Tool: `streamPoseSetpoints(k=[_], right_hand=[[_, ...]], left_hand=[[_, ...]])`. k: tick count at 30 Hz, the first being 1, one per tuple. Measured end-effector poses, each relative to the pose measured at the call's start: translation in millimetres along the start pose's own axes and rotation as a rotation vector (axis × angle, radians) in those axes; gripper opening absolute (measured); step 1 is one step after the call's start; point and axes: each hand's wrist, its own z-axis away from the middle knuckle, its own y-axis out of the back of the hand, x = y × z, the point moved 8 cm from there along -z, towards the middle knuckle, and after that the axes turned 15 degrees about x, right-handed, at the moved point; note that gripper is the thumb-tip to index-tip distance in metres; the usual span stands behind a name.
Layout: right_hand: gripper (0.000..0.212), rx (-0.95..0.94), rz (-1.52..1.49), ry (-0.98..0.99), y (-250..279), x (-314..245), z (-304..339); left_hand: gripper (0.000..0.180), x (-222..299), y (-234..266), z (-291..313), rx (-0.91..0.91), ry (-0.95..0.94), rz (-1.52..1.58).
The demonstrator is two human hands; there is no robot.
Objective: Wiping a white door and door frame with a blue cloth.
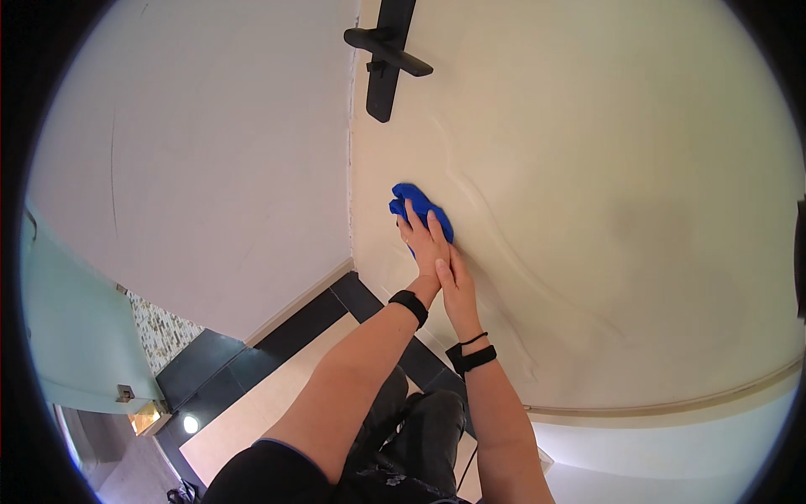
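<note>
A crumpled blue cloth [432, 217] lies pressed against a cream door panel [588, 185]. My left hand [426, 249] is on top of it, fingers spread over the cloth and holding it to the panel. Close against the left wrist rests my right hand [457, 290], its thumb and fingers stretched out along the heel of the left hand. Some of the right fingertips are hidden behind the left hand. Pale curved streaks run across the panel beside and below the cloth. Both wrists wear black bands.
Above the cloth, a black lever handle [389, 52] on a long plate juts from the panel. A pale wall [210, 151] meets the panel's left edge. Below are dark floor tiles [290, 323] with a beige area. A frosted glass pane [80, 328] stands far left.
</note>
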Motion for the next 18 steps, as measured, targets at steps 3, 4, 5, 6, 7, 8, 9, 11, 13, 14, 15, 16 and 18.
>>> streamPoseSetpoints(k=[3, 4, 5, 6, 7, 8, 9, 11, 13, 14, 15, 16, 18], right_hand=[[0.047, 0.011, 0.003, -0.014, -1, 1, 0], [0.047, 0.008, 0.002, -0.013, -3, -1, 0], [0.048, 0.007, 0.003, -0.013, -3, -3, 0], [0.048, 0.008, 0.005, -0.010, -3, -7, -1], [0.048, 0.007, 0.005, -0.005, -3, -10, -2], [0.047, 0.019, -0.019, 0.020, -3, -17, -5], [0.047, 0.035, -0.041, 0.045, -1, -23, -7], [0.047, 0.024, -0.098, 0.082, -6, -52, -10], [0.047, 0.015, -0.154, 0.123, -8, -74, -12], [0.047, 0.017, -0.195, 0.123, -8, -78, -13], [0.047, 0.020, -0.235, 0.124, -8, -81, -14], [0.047, 0.017, -0.240, 0.126, -8, -84, -13], [0.047, 0.005, -0.307, 0.090, -10, -85, -14]], left_hand=[[0.056, -5, 0, -1, -0.001, 0.033, -0.018], [0.057, -5, 0, -2, 0.001, 0.037, -0.020], [0.057, -4, 1, -4, 0.004, 0.036, -0.021], [0.057, 2, 1, -6, 0.005, 0.035, -0.002], [0.057, 9, 1, -9, 0.006, 0.034, 0.018], [0.057, 17, 1, -12, 0.010, 0.031, 0.022], [0.057, 34, 1, -16, 0.001, 0.004, 0.048], [0.058, 64, 6, -32, 0.006, -0.070, 0.092], [0.057, 102, 9, -50, 0.009, -0.174, 0.135], [0.057, 119, 9, -56, -0.006, -0.207, 0.147], [0.057, 137, 9, -62, -0.020, -0.238, 0.161], [0.056, 156, 12, -66, -0.029, -0.304, 0.190], [0.055, 169, 10, -72, -0.018, -0.366, 0.186]])
